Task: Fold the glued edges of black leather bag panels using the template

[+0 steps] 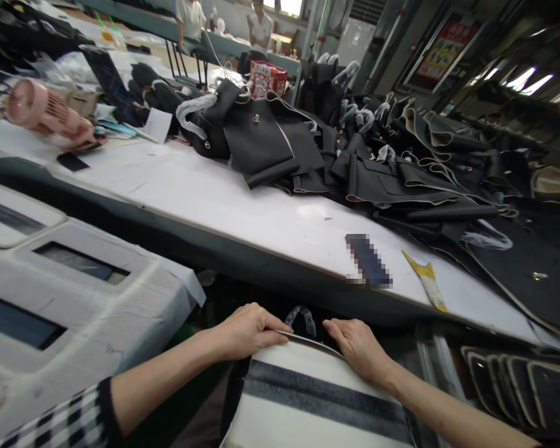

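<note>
In front of me is a bag piece [326, 407] with a cream-white face and a broad black stripe across it. My left hand [256, 331] pinches its far edge between thumb and fingers. At the same edge, farther right, my right hand [357, 347] is closed with its fingers curled together; what lies between the fingertips is hidden. Between the hands, just past the edge, shows a bag handle [303, 317] wrapped in clear plastic. The lower part of the piece runs out of view.
A long white table [177, 193] crosses ahead, bearing a heap of black bags [261, 140], a pink fan [46, 112], a blurred-out dark item [368, 258] and a yellow-and-white tool [427, 283]. More cream pieces [135, 311] lie left; black panels [518, 379] stand right. People [260, 28] are farther back.
</note>
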`<state>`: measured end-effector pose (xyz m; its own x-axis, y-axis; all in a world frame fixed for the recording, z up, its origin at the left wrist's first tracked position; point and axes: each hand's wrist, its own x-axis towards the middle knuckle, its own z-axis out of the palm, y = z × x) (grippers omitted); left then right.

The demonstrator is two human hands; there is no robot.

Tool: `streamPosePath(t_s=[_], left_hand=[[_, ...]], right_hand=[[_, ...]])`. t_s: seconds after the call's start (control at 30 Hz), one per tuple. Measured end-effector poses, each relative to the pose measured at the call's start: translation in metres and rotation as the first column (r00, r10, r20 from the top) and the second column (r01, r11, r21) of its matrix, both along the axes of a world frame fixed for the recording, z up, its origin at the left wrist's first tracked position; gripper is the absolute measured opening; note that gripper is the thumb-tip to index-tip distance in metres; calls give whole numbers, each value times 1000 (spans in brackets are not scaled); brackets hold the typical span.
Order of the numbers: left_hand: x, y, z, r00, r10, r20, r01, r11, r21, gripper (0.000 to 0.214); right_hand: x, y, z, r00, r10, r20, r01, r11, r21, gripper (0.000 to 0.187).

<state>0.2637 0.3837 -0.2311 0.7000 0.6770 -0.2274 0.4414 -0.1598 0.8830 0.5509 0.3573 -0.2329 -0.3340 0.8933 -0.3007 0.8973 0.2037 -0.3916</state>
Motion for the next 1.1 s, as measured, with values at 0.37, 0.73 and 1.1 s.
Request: streamPosePath(t_s=[0.37, 0.73, 1.1], left_hand=[[-5, -4, 3, 999, -6, -54, 12, 995, 103, 27], [-9, 0, 13, 995, -54, -79, 63, 991, 114, 28], [-31, -6, -45, 930, 359, 82, -257, 792, -553, 73]], right_hand=[[-33, 3, 0, 997, 72, 37, -72, 997, -18, 60], [-74, 11, 1, 993, 111, 43, -109, 994, -26, 66], [-80, 12, 3, 988, 147, 55, -144, 989, -42, 66]])
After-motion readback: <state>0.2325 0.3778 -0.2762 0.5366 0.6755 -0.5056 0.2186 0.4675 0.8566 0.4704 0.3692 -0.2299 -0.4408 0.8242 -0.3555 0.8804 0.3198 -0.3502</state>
